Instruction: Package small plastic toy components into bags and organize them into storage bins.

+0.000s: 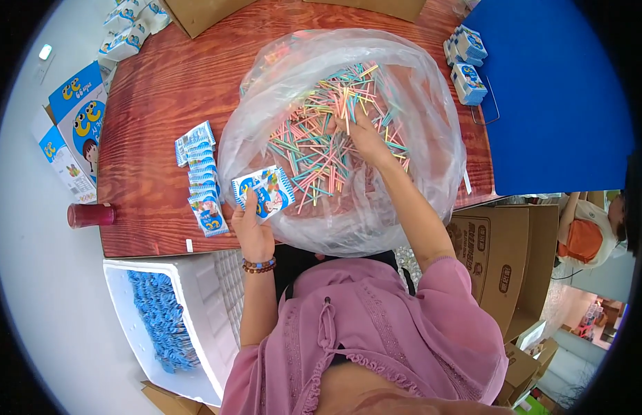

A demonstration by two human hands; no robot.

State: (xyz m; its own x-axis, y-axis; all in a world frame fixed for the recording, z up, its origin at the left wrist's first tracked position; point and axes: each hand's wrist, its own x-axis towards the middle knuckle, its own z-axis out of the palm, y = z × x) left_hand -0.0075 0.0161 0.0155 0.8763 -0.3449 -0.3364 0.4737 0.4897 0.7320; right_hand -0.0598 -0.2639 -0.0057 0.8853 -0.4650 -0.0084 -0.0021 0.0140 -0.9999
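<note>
A large clear plastic bag (431, 149) lies spread wide on the table, with a heap of thin pastel sticks (310, 149) in pink, yellow and blue-green inside it. Reaching into the heap, my right hand (366, 140) is closed around a few upright sticks (346, 107). My left hand (251, 232), with beaded bracelets at its wrist, pinches a couple of small blue-and-white packets (267, 190) over the bag's near left rim. Just left of the bag, a row of overlapping packets (203, 176) of the same kind lies on the table.
The table (155, 117) has a red wood grain. A red jar (91, 215) lies by its left edge, near a printed box (78, 114). Below stands a foam box (213, 325) of blue packets. Packet stacks (467, 66) sit far right; a carton (497, 256) and another person (589, 232) are at right.
</note>
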